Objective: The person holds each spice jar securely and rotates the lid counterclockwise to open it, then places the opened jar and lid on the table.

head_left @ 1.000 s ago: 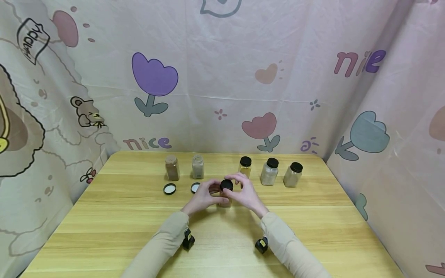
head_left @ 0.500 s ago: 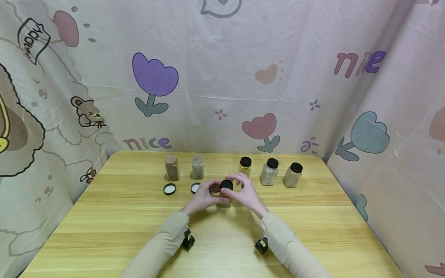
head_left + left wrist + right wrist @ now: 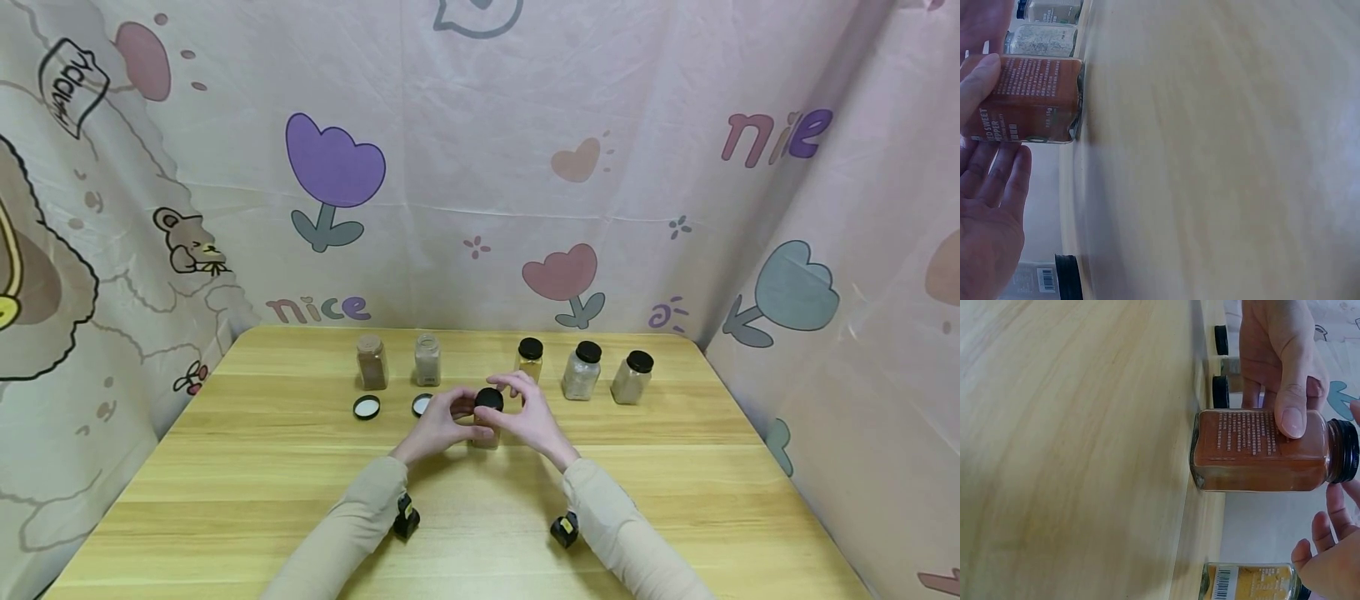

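A glass spice jar (image 3: 486, 439) of red-brown powder stands upright at the middle of the table, both hands on it. My left hand (image 3: 441, 425) grips its body, the thumb (image 3: 1293, 412) lying across the front of the printed label. "SWEET" can be read on that label in the left wrist view. At the top, my right hand (image 3: 534, 414) pinches the black screw lid (image 3: 489, 399) between thumb and fingers. The lid sits on the jar's neck. Part of the jar body is hidden behind the left thumb and fingers.
Two uncapped jars, one brown (image 3: 372, 367) and one pale (image 3: 427, 364), stand at the back left. Their side of the table has two loose lids (image 3: 366, 407), white insides up. Three capped jars, yellow (image 3: 529, 367), whitish (image 3: 581, 375) and greyish (image 3: 632, 381), stand at the right.
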Demonstrator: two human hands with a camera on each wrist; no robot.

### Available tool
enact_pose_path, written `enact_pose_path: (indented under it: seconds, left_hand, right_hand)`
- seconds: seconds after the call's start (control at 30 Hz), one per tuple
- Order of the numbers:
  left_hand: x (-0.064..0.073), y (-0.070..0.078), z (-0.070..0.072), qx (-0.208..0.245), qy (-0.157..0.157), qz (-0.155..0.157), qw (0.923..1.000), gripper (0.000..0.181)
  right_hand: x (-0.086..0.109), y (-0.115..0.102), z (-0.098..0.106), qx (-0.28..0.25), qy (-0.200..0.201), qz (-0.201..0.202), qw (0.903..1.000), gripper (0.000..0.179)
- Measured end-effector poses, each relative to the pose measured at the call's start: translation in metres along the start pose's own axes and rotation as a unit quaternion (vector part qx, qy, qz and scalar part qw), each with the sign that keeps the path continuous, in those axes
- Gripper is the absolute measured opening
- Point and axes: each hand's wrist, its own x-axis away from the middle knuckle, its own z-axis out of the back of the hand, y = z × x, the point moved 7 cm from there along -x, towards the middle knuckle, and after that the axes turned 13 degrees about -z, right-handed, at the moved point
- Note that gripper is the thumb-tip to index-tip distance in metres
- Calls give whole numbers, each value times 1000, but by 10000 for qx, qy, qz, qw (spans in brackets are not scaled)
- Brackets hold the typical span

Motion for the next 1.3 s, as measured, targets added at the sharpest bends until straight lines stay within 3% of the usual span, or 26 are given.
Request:
enact_pose_path:
  seconds: [0.43,0.9,1.3]
  left_hand:
    - [0,2,0,33,-12,-94,9999,48]
    - [0,1,0,58,-23,-48,10000,48]
    - [0,-1,0,-9,-31,-38,10000,48]
  right_hand:
    - [0,-2,-1,80,-116,187,9997,40]
    - [1,-3,0,-105,37,231,9997,41]
    - [19,-40,7,-78,-143,50,9999,45]
